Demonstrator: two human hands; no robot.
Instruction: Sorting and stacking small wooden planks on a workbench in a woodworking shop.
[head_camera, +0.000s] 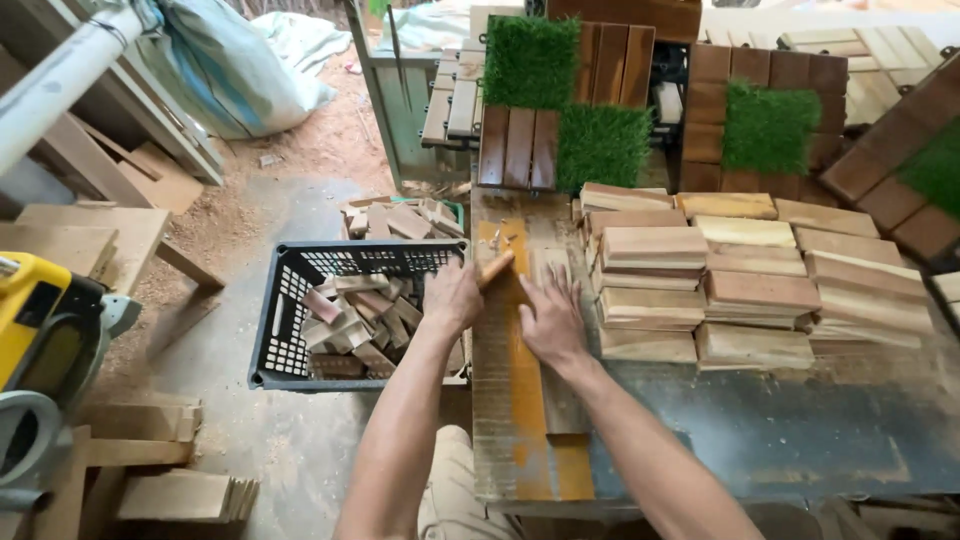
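I see my left hand (452, 296) closed around a short wooden handle (496, 268) at the left edge of the workbench (800, 430); the handle sticks out up and to the right from the fist, and I cannot tell what sort of tool head it carries, since the hand hides it. My right hand (552, 318) lies flat, fingers spread, pressing on the long orange-stained board (525, 400) that runs along the bench's left edge toward me. The two hands sit just beside each other, not touching.

Close to the right of my right hand, stacks of cut wooden blocks (750, 290) fill the middle and far part of the bench, hemming in that side. Small wood chips (497, 238) lie on the board's far end, beyond the handle. Along the far edge stand wooden deck tiles (520, 145), some carrying squares of green artificial grass (603, 147).

Off the bench's left edge, right under my left forearm, a dark plastic crate (275, 330) sits on the floor holding wood offcuts (350, 320); a small pile of more offcuts (400, 218) lies behind it. At the far left I see a yellow power saw (35, 310), planks, and a white sack (235, 65) on the sawdust-covered floor.
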